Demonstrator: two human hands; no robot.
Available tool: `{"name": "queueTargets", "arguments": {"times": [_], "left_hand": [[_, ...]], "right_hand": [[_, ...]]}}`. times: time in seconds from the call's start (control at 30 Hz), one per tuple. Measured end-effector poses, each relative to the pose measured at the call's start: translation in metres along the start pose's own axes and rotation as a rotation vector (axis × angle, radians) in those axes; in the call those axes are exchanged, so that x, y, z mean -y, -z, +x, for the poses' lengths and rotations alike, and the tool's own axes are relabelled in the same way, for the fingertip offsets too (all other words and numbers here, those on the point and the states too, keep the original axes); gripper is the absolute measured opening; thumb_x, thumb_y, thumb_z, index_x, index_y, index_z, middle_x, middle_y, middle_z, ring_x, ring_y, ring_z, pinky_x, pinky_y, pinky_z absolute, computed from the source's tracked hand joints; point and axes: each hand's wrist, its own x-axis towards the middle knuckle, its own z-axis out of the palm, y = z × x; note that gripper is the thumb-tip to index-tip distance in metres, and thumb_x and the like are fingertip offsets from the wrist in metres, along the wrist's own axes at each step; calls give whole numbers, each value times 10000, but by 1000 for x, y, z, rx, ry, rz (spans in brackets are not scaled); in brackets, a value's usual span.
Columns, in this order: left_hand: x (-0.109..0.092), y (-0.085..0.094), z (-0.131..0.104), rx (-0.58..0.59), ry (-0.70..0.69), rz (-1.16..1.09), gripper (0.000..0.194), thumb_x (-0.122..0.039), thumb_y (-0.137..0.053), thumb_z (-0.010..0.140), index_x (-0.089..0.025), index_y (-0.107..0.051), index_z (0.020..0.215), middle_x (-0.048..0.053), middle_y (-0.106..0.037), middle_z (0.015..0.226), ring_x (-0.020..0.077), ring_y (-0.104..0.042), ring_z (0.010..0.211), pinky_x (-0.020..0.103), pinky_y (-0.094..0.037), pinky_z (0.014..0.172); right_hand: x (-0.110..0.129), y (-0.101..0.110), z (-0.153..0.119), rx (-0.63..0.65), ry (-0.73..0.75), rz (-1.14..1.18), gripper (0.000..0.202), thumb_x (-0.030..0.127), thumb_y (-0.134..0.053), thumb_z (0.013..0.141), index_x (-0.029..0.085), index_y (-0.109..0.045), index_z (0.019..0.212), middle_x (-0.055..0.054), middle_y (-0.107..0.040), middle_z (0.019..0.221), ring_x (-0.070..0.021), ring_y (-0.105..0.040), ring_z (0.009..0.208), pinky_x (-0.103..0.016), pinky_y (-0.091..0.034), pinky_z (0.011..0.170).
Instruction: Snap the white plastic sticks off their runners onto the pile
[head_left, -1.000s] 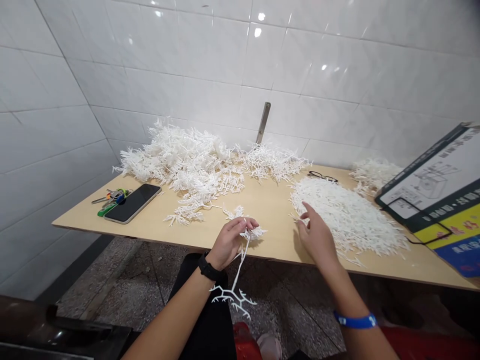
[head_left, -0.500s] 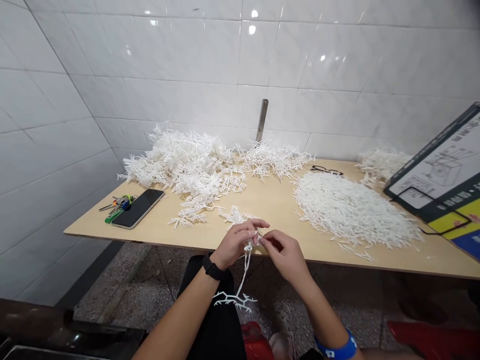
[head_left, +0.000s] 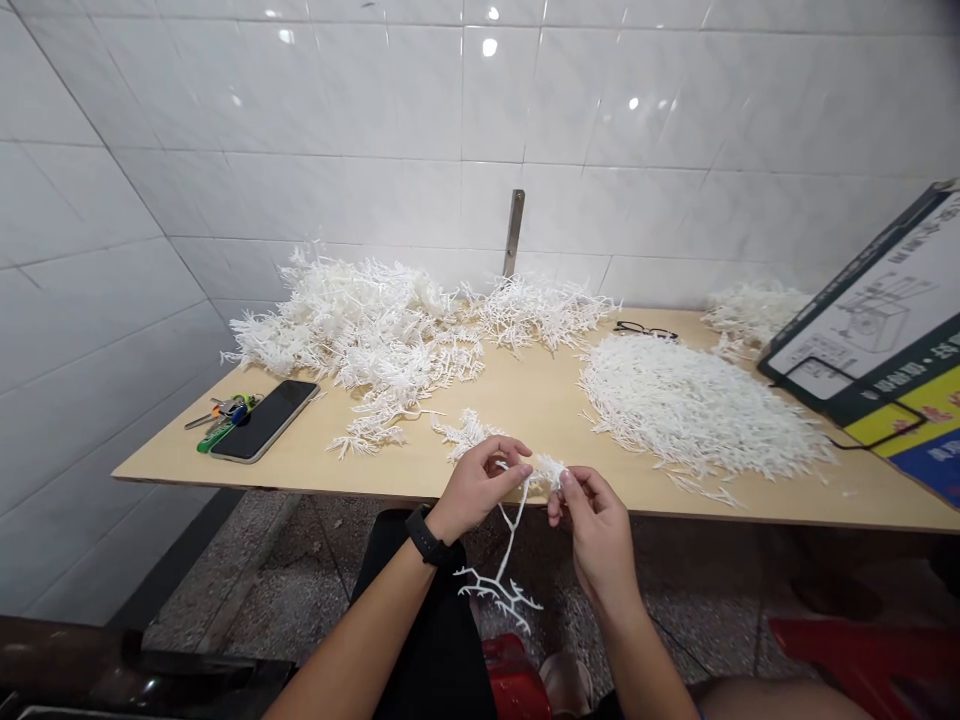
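Note:
My left hand [head_left: 486, 480], with a black watch on the wrist, pinches a white branching plastic piece [head_left: 508, 555] that hangs below the table edge over my lap. My right hand [head_left: 596, 510] is closed on a small white tuft [head_left: 552, 470], just right of my left fingertips. Beyond my left hand a small white sprig cluster [head_left: 466, 430] lies on the table. A tangled heap of white branches [head_left: 360, 320] stands at the back left, and a flat oval pile of short white pieces [head_left: 697, 410] lies to the right.
A phone [head_left: 264, 420] and keys [head_left: 234, 408] lie at the table's left. Glasses [head_left: 645, 330] sit behind the oval pile. A printed box [head_left: 892, 330] leans at the right, near another white heap [head_left: 754, 310]. A metal bracket [head_left: 514, 235] stands against the tiled wall.
My right hand has moved slightly right and turned, and the white tuft now shows at its fingertips. The hanging branch has swung right. The view has shifted a little.

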Motion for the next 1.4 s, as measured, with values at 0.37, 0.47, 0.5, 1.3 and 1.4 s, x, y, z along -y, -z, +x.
{"name": "queueTargets", "arguments": {"times": [0.37, 0.47, 0.5, 1.3, 1.4], "left_hand": [[-6, -8, -2, 191, -106, 423, 208, -365, -586, 829, -187, -670, 895, 61, -667, 969, 184, -579, 922, 300, -432, 847], [-2, -13, -4, 137, -113, 439, 209, -287, -562, 831, -204, -686, 977, 55, -683, 1007, 188, -584, 947, 306, -432, 870], [0, -14, -4, 113, -107, 428, 215, -263, -554, 828, -205, -687, 986, 52, -686, 1006, 182, -589, 932, 299, -439, 857], [5, -19, -9, 98, -211, 731, 187, -155, -489, 832, -192, -658, 904, 53, -583, 802, 188, -497, 836, 308, -379, 766], [4, -17, -9, 201, -244, 821, 184, -224, -487, 878, -188, -665, 851, 52, -565, 751, 186, -498, 807, 306, -376, 749]], "right_hand": [[-33, -6, -19, -280, 116, 111, 264, 424, -613, 826, 203, -546, 953, -25, -643, 827, -173, -641, 756, -336, -532, 731], [-32, -6, -21, -275, 126, 1, 254, 421, -606, 828, 198, -562, 941, -37, -640, 850, -175, -628, 764, -321, -519, 723], [-31, -6, -22, -254, 125, -36, 250, 421, -601, 829, 197, -566, 934, -43, -642, 857, -180, -627, 772, -322, -517, 726], [26, 2, 3, 192, 285, -998, 193, 400, -493, 877, 221, -516, 808, -18, -582, 677, -180, -536, 595, -272, -359, 557], [31, 14, 7, 339, 274, -1093, 160, 310, -428, 905, 224, -504, 793, -24, -612, 683, -185, -556, 599, -266, -324, 560]]}}
